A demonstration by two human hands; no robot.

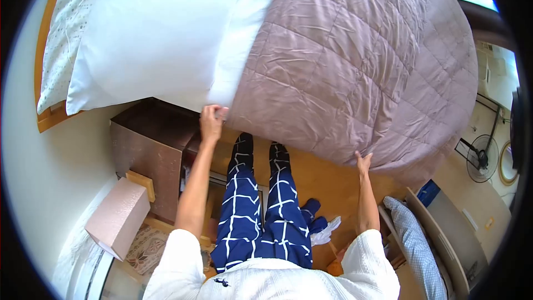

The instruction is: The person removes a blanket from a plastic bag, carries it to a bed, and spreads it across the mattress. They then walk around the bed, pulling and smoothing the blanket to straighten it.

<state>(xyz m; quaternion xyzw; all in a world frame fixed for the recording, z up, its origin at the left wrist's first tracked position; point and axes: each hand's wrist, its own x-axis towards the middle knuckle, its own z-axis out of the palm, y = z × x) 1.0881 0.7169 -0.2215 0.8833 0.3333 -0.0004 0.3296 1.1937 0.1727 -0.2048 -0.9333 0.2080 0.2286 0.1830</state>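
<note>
A mauve quilt point(333, 61) covers most of the bed, wrinkled, with a white folded band point(236, 50) along its left side. Beside the band lies a large white pillow point(147, 39), partly over a patterned pillow point(64, 44). My left hand point(211, 123) is closed at the near corner of the white band, fingers curled on the cloth. Farther right, my right hand point(363, 163) pinches the quilt's near edge; its fingertips are partly hidden by the fabric.
A dark brown nightstand point(150, 161) stands left of my legs, near a box-shaped lamp point(117, 215). Crumpled clothes point(322, 228) lie on the wooden floor point(316, 180). At right are a fan point(482, 158), an open drawer point(438, 233) and a grey-blue patterned cushion or bedding point(416, 247).
</note>
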